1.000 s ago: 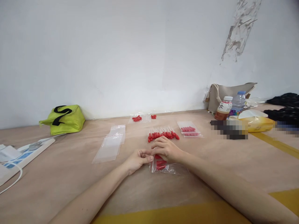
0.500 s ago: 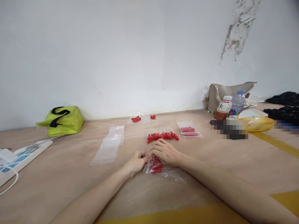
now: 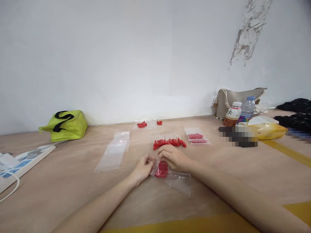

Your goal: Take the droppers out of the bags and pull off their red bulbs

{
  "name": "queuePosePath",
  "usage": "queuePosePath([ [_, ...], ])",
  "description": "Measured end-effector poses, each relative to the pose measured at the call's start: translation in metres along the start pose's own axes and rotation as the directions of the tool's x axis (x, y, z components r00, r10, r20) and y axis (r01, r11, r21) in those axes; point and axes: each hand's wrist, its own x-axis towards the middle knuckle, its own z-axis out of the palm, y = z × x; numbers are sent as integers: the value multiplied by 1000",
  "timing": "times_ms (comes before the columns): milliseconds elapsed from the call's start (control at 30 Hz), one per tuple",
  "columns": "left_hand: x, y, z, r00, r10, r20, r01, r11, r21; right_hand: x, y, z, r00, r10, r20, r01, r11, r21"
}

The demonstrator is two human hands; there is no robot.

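A clear plastic bag (image 3: 178, 183) with several red pieces (image 3: 162, 170) inside lies between my hands, near the middle of the table. My left hand (image 3: 144, 167) pinches the bag's left edge between thumb and fingers. From the right, my right hand (image 3: 175, 158) has its fingers closed on the bag's upper part, and its fingertips partly cover the plastic. Just beyond my hands, a row of red-tipped sticks (image 3: 169, 141) lies side by side, pale ends pointing away. Empty clear bags (image 3: 113, 155) are stacked to the left. Filled bags (image 3: 196, 136) with red pieces lie to the right.
Near the wall are small red pieces (image 3: 142, 124) on a plastic sheet. A lime-green bag (image 3: 69, 126) and a power strip (image 3: 29, 165) stand at left. At right are a drink bottle (image 3: 232, 114), a water bottle (image 3: 248, 106), a beige bag (image 3: 221, 103) and a yellow tissue pack (image 3: 269, 127).
The bag's right part has shifted and spread slightly toward me, and the red pieces inside show more plainly. My hands have stayed nearly in place.
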Motion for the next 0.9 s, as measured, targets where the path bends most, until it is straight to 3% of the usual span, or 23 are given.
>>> queuePosePath([
  [67,-1,-2,1,996,74,-51,-71,996,55,0,-2,-5,995,86,-56,-80,993,91],
  [133,-2,-3,0,996,77,-38,-72,991,111,-2,-4,-9,976,200,-84,-186,972,146],
  [233,-3,-4,-4,998,67,5,-66,973,223,-11,-8,-15,951,309,-4,-306,943,129],
  [333,-2,-6,-12,986,167,-1,-157,928,337,-25,-13,-19,931,351,95,-358,932,64],
  [533,-6,-3,-27,937,345,-57,-254,784,567,-43,-12,-18,884,450,125,-459,887,49],
  [600,-6,-1,-29,929,370,-8,-300,766,569,-45,-8,-16,884,451,122,-460,886,63],
  [733,-3,-2,-32,951,262,166,-310,840,445,-47,-5,-12,883,454,120,-465,881,89],
  [900,4,-6,-35,945,205,256,-278,914,295,-46,-4,-9,860,497,118,-506,859,73],
])
